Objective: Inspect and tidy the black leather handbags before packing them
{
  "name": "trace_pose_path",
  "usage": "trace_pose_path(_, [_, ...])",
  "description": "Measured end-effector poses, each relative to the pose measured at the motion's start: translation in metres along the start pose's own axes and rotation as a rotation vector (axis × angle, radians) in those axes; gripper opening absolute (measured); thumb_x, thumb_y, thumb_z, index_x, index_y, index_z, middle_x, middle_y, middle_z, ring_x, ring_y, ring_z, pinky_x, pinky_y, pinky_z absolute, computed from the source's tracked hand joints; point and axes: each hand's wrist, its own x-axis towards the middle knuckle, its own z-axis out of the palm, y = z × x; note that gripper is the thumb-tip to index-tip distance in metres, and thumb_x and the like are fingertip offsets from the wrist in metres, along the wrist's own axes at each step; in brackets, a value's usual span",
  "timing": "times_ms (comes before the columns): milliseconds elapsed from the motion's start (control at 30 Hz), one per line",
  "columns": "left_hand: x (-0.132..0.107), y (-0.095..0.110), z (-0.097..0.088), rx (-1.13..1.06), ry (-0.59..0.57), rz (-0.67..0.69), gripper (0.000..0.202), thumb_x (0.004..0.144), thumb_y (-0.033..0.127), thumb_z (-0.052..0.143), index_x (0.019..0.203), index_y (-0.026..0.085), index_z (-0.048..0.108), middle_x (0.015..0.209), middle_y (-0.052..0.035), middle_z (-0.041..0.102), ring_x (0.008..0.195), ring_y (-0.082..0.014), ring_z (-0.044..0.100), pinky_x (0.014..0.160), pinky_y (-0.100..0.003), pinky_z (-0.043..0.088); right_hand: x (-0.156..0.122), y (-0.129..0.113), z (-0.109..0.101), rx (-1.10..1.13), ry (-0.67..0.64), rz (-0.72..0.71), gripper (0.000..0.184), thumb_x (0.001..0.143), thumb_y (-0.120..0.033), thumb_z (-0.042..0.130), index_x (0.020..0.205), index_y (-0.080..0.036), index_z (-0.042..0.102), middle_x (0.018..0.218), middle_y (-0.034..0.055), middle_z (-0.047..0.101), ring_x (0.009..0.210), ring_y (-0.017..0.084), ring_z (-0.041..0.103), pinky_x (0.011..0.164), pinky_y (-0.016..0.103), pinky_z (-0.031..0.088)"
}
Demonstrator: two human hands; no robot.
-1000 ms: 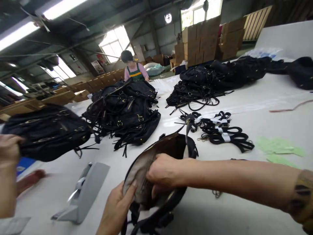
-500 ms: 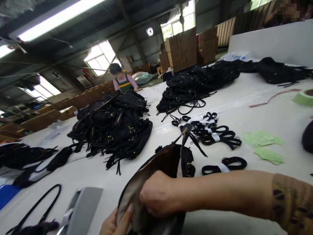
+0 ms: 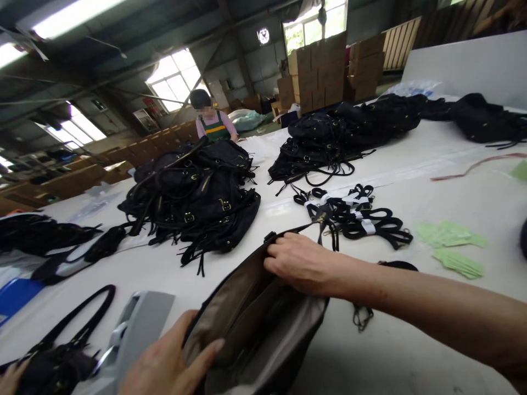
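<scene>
A black handbag with a grey-brown lining gapes toward me at the bottom centre. My left hand grips its near left rim, thumb inside the opening and fingers outside, partly hidden. At the far side of the opening, my right hand has its fingers curled over the bag's upper edge. Its fingertips are hidden against the lining. Just beyond the bag lie bundled black straps with white wraps. Another black strap is partly covered by my right forearm.
Heaped black bags lie ahead, with a second pile farther right. Green paper slips are at the right. A grey plastic device stands left, near another person's hand on a black bag. A co-worker is across the table.
My right hand has come up from deep inside the bag to its far edge. The opening is wider now. The view has shifted slightly, and another person's hand has appeared at lower left.
</scene>
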Motion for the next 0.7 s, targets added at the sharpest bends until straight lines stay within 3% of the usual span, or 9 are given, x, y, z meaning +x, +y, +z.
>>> trace_pose_path(100, [0.003, 0.029, -0.013, 0.168, -0.092, -0.029, 0.052, 0.082, 0.060, 0.040, 0.115, 0.022, 0.054, 0.094, -0.0105, 0.071, 0.093, -0.0320, 0.067, 0.079, -0.043, 0.050, -0.003, -0.004, 0.015, 0.045, 0.015, -0.045, 0.013, 0.092, -0.021, 0.051, 0.084, -0.018, 0.060, 0.076, 0.0047, 0.060, 0.071, 0.019, 0.055, 0.065, 0.032, 0.038])
trace_pose_path(233, [0.004, 0.051, -0.013, 0.301, 0.063, -0.025, 0.052, 0.088, 0.057, 0.033, 0.126, 0.024, 0.047, 0.074, -0.0076, 0.070, 0.076, -0.0331, 0.069, 0.066, -0.039, 0.048, -0.012, -0.007, 0.023, 0.021, -0.007, -0.099, 0.017, 0.091, -0.021, 0.052, 0.078, -0.017, 0.061, 0.076, 0.0056, 0.058, 0.072, 0.020, 0.053, 0.067, 0.034, 0.038])
trace_pose_path(367, [-0.001, 0.039, -0.002, 0.349, 0.221, 0.045, 0.039, 0.092, 0.050, 0.029, 0.111, 0.028, 0.056, 0.065, -0.0038, 0.068, 0.060, -0.0271, 0.066, 0.054, -0.032, 0.041, -0.032, -0.024, 0.025, 0.031, -0.109, -0.122, 0.017, 0.088, -0.017, 0.053, 0.073, -0.016, 0.062, 0.075, 0.0071, 0.059, 0.068, 0.020, 0.053, 0.062, 0.034, 0.039])
trace_pose_path(500, [-0.003, 0.024, 0.002, 0.450, 0.438, 0.000, 0.039, 0.092, 0.047, 0.030, 0.107, 0.025, 0.058, 0.054, -0.0004, 0.062, 0.051, -0.0232, 0.061, 0.050, -0.027, 0.038, -0.047, -0.064, 0.028, 0.104, -0.120, -0.098, 0.012, 0.084, -0.018, 0.055, 0.080, -0.016, 0.066, 0.089, 0.0130, 0.062, 0.074, 0.024, 0.057, 0.061, 0.036, 0.043])
trace_pose_path(600, [0.007, 0.027, -0.004, 0.479, 0.320, -0.053, 0.041, 0.093, 0.048, 0.027, 0.104, 0.024, 0.059, 0.054, -0.0027, 0.062, 0.052, -0.0257, 0.062, 0.048, -0.029, 0.037, -0.042, -0.078, 0.035, 0.131, -0.083, -0.018, 0.011, 0.079, -0.017, 0.058, 0.077, -0.013, 0.069, 0.117, 0.0226, 0.057, 0.094, 0.033, 0.057, 0.069, 0.041, 0.047])
trace_pose_path(667, [0.018, 0.030, -0.008, 0.495, 0.208, -0.059, 0.048, 0.093, 0.051, 0.022, 0.110, 0.022, 0.056, 0.061, -0.0077, 0.065, 0.057, -0.0296, 0.065, 0.050, -0.033, 0.041, -0.027, -0.071, 0.042, 0.188, -0.119, 0.016, 0.013, 0.079, -0.017, 0.057, 0.075, -0.012, 0.069, 0.120, 0.0233, 0.055, 0.093, 0.033, 0.058, 0.066, 0.039, 0.049])
trace_pose_path(700, [0.024, 0.031, -0.010, 0.503, 0.205, -0.012, 0.051, 0.093, 0.050, 0.021, 0.118, 0.019, 0.052, 0.072, -0.0124, 0.068, 0.066, -0.0323, 0.067, 0.055, -0.037, 0.044, -0.016, -0.063, 0.044, 0.211, -0.128, 0.022, 0.015, 0.080, -0.017, 0.056, 0.075, -0.012, 0.069, 0.117, 0.0230, 0.057, 0.089, 0.031, 0.059, 0.065, 0.038, 0.049])
